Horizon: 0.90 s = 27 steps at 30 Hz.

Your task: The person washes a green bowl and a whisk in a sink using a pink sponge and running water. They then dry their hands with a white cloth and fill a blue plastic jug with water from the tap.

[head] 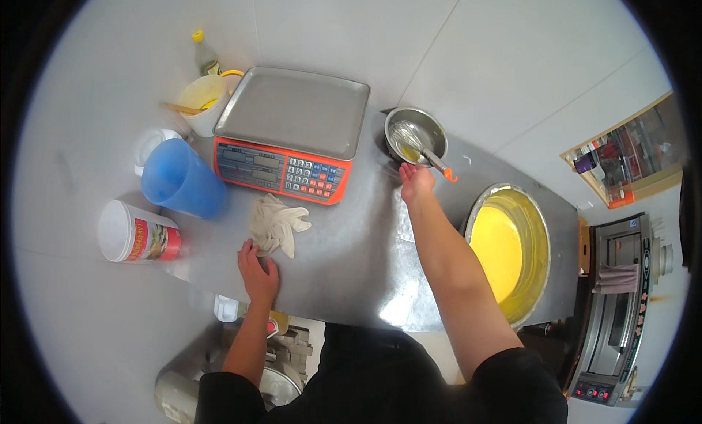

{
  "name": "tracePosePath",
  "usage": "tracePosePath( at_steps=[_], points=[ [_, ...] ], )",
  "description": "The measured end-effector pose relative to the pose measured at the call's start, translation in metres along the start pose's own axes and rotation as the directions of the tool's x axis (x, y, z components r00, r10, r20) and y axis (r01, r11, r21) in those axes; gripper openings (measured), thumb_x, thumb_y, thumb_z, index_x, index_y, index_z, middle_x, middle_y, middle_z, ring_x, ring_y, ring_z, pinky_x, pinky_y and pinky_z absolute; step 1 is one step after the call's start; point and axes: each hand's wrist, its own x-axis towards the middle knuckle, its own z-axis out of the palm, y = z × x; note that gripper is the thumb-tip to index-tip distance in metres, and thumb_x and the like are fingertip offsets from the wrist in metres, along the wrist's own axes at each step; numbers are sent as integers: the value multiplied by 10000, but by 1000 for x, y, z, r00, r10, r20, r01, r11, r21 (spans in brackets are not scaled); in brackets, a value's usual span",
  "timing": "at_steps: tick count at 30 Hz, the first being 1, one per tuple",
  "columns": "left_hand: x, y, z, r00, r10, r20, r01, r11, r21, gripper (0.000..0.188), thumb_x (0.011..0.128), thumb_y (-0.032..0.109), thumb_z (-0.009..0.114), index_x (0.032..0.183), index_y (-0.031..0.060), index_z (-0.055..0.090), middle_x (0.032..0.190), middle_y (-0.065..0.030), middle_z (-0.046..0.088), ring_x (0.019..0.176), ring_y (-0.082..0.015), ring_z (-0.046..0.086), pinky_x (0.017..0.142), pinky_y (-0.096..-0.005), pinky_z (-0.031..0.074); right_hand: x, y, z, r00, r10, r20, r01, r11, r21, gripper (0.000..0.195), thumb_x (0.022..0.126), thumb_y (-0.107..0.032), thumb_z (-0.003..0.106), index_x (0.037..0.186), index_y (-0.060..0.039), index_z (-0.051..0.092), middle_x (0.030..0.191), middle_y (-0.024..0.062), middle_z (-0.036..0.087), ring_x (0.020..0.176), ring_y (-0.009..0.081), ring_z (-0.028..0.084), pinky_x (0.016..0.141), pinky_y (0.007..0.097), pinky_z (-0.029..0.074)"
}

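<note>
My left hand (pixel 258 270) rests at the lower edge of a crumpled off-white cloth (pixel 276 224) on the metal table (pixel 334 270). Its fingers are spread, and a grip on the cloth is not visible. My right hand (pixel 417 181) reaches to the near rim of a steel bowl (pixel 437 129), palm turned up; whether its fingers grip the bowl cannot be told. A wire whisk (pixel 433 160) with an orange hook leans in the bowl over some yellow liquid. To the right of my forearm stands a large metal basin (pixel 540 243) of yellow batter (pixel 496 248).
An orange digital scale (pixel 282 169) with a steel tray (pixel 299 109) stands at the back. At left are a blue plastic jug (pixel 184 177), a labelled white tub (pixel 140 232), a white bucket (pixel 205 117) and a yellow-capped bottle (pixel 205 56). An oven (pixel 617 309) stands at far right.
</note>
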Motion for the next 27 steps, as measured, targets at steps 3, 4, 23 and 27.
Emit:
tracePosePath(
  at_steps=[3,4,23,27],
  points=[
    [1,0,-3,1000,-17,-10,16,1000,-3,366,704,73,529,1049,-11,437,1214,-187,397,1123,-381,354,971,-454,257,-5,9,11,1000,16,22,-17,999,39,197,865,-134,399,1007,2,409,936,129,511,818,242,539,759,346,470],
    [-1,0,-5,999,-36,-13,36,999,-12,367,700,71,530,1046,-9,436,1211,-188,399,1119,-382,358,967,-454,262,-8,13,13,999,35,41,-37,997,64,190,860,-136,395,1006,-17,420,910,116,519,789,223,543,727,328,476],
    [17,-2,-11,920,-304,-248,207,913,-350,390,729,26,512,1105,7,412,1200,-164,414,1136,-290,384,990,-378,262,19,40,30,990,33,-139,-27,998,50,116,865,-78,406,964,-37,451,797,88,547,643,174,557,576,272,514],
    [67,-26,-29,840,-385,-382,177,860,-479,441,779,40,511,1189,-29,365,1189,-165,424,1108,-259,406,956,-348,296,19,41,40,985,-18,-170,26,999,43,127,846,-41,423,969,-63,452,698,61,532,534,147,540,471,252,485]
  ],
)
